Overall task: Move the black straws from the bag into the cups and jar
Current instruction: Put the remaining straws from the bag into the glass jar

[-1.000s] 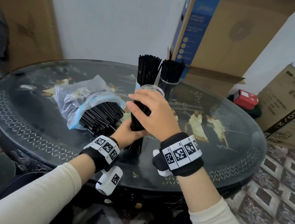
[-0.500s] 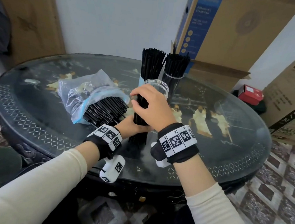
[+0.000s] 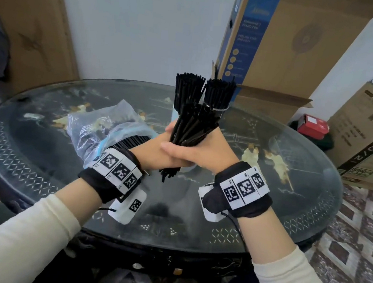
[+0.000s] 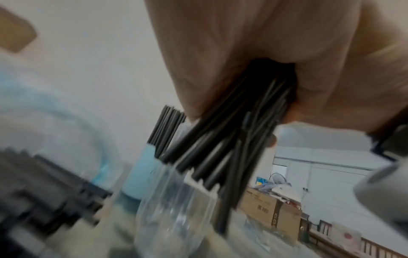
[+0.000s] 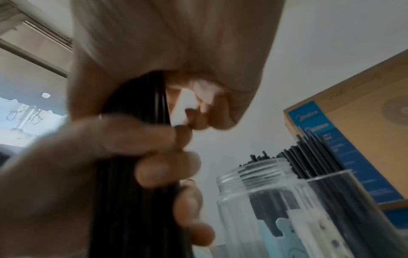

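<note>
Both my hands clasp one thick bundle of black straws (image 3: 193,126), lifted off the table and leaning away to the right. My left hand (image 3: 155,147) grips it from the left and my right hand (image 3: 205,152) wraps it from the right, fingers overlapping. The clear plastic bag (image 3: 105,129) lies to the left with more straws (image 3: 133,141) at its mouth. Behind the bundle stand a light blue cup (image 3: 174,115) and a clear cup (image 3: 218,105), both packed with straws. The clear jar (image 5: 260,192) stands just beyond my hands; they hide it in the head view.
The round dark glass-topped table (image 3: 43,174) carries everything. A tall blue and brown carton (image 3: 279,48) leans at the wall behind it. A cardboard box (image 3: 370,139) and a red box (image 3: 313,127) sit on the floor at the right.
The bundle stood upright with its lower end on the table; now both hands have raised it and tilted its top away to the right. The head view has moved closer.
</note>
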A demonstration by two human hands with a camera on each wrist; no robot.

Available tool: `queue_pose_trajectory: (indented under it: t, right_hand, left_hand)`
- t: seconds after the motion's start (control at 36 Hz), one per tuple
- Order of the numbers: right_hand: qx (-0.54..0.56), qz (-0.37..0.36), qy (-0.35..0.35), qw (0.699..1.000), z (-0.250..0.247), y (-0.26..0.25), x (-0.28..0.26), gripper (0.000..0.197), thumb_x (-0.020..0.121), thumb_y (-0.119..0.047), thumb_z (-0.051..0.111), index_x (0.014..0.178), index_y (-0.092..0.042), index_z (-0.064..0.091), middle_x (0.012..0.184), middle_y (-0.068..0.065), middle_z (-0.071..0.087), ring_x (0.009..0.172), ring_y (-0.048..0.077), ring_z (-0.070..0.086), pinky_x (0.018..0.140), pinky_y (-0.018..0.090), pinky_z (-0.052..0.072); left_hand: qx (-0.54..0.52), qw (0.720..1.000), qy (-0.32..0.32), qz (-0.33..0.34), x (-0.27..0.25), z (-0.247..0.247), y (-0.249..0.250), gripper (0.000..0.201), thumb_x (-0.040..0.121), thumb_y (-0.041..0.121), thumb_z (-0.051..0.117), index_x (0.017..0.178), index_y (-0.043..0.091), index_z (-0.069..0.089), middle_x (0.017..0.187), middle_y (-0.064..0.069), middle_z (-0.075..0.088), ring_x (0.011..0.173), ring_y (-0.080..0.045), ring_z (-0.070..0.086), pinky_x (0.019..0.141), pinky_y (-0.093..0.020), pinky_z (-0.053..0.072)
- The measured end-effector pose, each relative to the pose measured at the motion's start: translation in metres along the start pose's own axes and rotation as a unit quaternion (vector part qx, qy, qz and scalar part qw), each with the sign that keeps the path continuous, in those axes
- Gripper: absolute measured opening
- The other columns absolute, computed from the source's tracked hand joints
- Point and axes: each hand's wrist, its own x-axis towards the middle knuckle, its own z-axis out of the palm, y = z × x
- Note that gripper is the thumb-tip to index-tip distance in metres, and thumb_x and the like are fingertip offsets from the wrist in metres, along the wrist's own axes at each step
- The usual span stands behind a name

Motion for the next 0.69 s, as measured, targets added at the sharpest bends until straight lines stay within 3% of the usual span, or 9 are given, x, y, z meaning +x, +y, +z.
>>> queue_pose_trajectory:
  t: [0.06,0.08,0.17,0.28,0.33,0.42,0.5,0.58,0.69]
  right_hand:
    - [0.036,-0.021,0.026,0.999,-0.003,-0.006,0.003,0.021,0.073,-0.012,0.082,0.084,-0.002,0.066,0.084,0.008,0.070,0.083,0.017,0.068,0.083,0.038,0.054]
    - [0.041,-0.032,0.041,0.998,-0.005,-0.009,0.005,0.016,0.074,-0.007,0.079,0.079,0.000,0.066,0.080,0.010,0.070,0.079,0.018,0.068,0.079,0.038,0.055]
    - [0.039,-0.043,0.082,0.995,-0.015,-0.017,0.017,0.014,0.076,-0.005,0.074,0.075,0.005,0.064,0.076,0.015,0.068,0.074,0.023,0.067,0.073,0.039,0.056]
    - [0.063,-0.070,0.173,0.980,-0.038,-0.022,0.036,0.010,0.079,-0.004,0.069,0.073,0.001,0.063,0.072,0.012,0.066,0.073,0.022,0.067,0.072,0.033,0.057]
    - [0.074,-0.072,0.223,0.969,-0.049,-0.020,0.047,0.009,0.079,-0.005,0.069,0.073,-0.002,0.063,0.074,0.008,0.067,0.075,0.021,0.068,0.074,0.027,0.056]
    - [0.081,-0.047,0.264,0.960,-0.057,-0.008,0.064,0.012,0.079,-0.007,0.071,0.078,0.002,0.064,0.075,0.004,0.068,0.075,0.014,0.068,0.073,0.020,0.054]
    - [0.058,-0.015,0.257,0.964,-0.054,0.009,0.078,0.021,0.078,-0.009,0.072,0.079,0.008,0.061,0.077,0.016,0.068,0.074,0.019,0.067,0.070,0.027,0.056]
    - [0.034,0.034,0.212,0.976,-0.047,0.024,0.084,0.025,0.077,-0.008,0.072,0.077,0.011,0.057,0.078,0.024,0.065,0.067,0.015,0.062,0.065,0.029,0.054]
    - [-0.054,0.121,0.087,0.987,-0.037,0.052,0.089,0.020,0.073,-0.024,0.076,0.070,-0.012,0.061,0.070,-0.002,0.066,0.067,0.007,0.064,0.063,0.027,0.050]
  left_hand:
    - [-0.038,0.999,0.007,0.005,0.007,-0.006,-0.001,0.044,0.078,0.001,0.073,0.096,0.034,0.051,0.094,0.016,0.058,0.076,0.016,0.059,0.074,-0.013,0.046]
    - [-0.044,0.999,0.016,0.008,0.010,-0.007,0.001,0.044,0.076,0.001,0.074,0.094,0.034,0.052,0.092,0.015,0.059,0.077,0.015,0.060,0.074,-0.013,0.048]
    - [-0.063,0.994,0.071,0.049,0.017,-0.005,0.015,0.029,0.070,0.022,0.079,0.094,0.029,0.064,0.091,0.009,0.070,0.090,-0.001,0.066,0.079,-0.021,0.052]
    - [-0.038,0.970,0.209,0.117,0.029,-0.004,0.012,0.072,0.062,0.037,0.087,0.119,0.027,0.045,0.115,0.011,0.059,0.112,-0.001,0.055,0.092,-0.013,0.042]
    - [0.006,0.968,0.234,0.089,0.037,-0.004,-0.003,0.095,0.056,0.051,0.085,0.132,0.031,0.031,0.131,0.010,0.045,0.127,0.002,0.039,0.101,-0.012,0.031]
    - [0.008,0.976,0.215,-0.008,0.051,-0.003,-0.029,0.120,0.049,0.057,0.086,0.144,0.032,0.017,0.148,0.006,0.029,0.138,-0.003,0.026,0.114,-0.029,0.028]
    - [0.001,0.983,0.174,-0.060,0.058,0.003,-0.047,0.124,0.050,0.054,0.087,0.146,0.034,0.011,0.150,0.004,0.030,0.138,-0.009,0.032,0.115,-0.039,0.031]
    - [0.001,0.983,0.173,-0.064,0.065,0.007,-0.058,0.109,0.050,0.056,0.085,0.139,0.033,0.026,0.140,0.011,0.043,0.130,-0.006,0.041,0.112,-0.040,0.035]
    - [-0.011,0.984,0.171,-0.053,0.069,0.006,-0.065,0.111,0.051,0.052,0.087,0.141,0.027,0.027,0.140,0.007,0.045,0.131,-0.007,0.042,0.112,-0.037,0.034]
